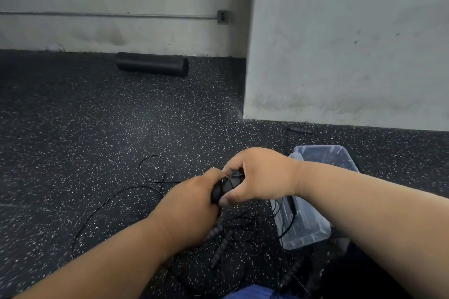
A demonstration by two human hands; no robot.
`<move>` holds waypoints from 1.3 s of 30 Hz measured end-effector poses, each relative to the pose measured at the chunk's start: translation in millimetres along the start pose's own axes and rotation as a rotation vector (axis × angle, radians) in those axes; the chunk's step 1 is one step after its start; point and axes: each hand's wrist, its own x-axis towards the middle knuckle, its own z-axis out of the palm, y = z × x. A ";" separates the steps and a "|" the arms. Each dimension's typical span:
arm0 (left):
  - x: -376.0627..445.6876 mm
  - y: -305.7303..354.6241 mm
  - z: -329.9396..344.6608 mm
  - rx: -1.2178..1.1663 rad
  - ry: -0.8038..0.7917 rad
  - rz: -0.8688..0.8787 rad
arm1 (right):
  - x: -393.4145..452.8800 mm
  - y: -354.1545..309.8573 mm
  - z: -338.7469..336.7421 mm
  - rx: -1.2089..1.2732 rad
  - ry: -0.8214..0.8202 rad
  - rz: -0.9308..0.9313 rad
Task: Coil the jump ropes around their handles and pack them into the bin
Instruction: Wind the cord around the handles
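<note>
Both hands meet over the speckled black rubber floor (97, 128): the left hand (189, 204) and right hand (262, 177) each grip the black ribbed jump-rope handles (224, 188). Just right lies the clear plastic bin (308, 226).

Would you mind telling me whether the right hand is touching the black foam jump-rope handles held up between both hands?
Touching. The head view shows the right hand with thumb and fingers curled round the black foam jump-rope handles, no gap visible.

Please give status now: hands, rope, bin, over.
Left hand and right hand both grip black handles. Cord trails loose on floor. Clear bin at right, reachable; nothing blocks.
</note>
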 end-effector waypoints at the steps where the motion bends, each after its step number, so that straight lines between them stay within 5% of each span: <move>1: -0.3 -0.7 -1.3 -0.042 -0.032 -0.020 | -0.5 0.8 -0.5 0.038 -0.023 0.004; 12: 2.7 -7.9 -6.3 -0.677 -0.154 -0.175 | 4.4 13.6 -1.3 0.257 -0.070 0.010; 21: 4.3 -9.9 1.8 -0.642 0.040 -0.080 | 6.0 11.9 -5.2 0.265 -0.026 -0.031; 28: 4.3 -6.5 1.3 -0.951 -0.002 -0.151 | 3.0 10.8 -3.9 0.087 0.115 -0.100; 34: 8.0 -18.1 -8.6 -0.352 -0.034 0.158 | 4.2 17.2 -4.8 0.104 0.114 -0.124; 39: 13.3 -17.0 -5.1 0.065 -0.120 0.090 | 4.2 18.7 -0.3 0.052 0.082 -0.070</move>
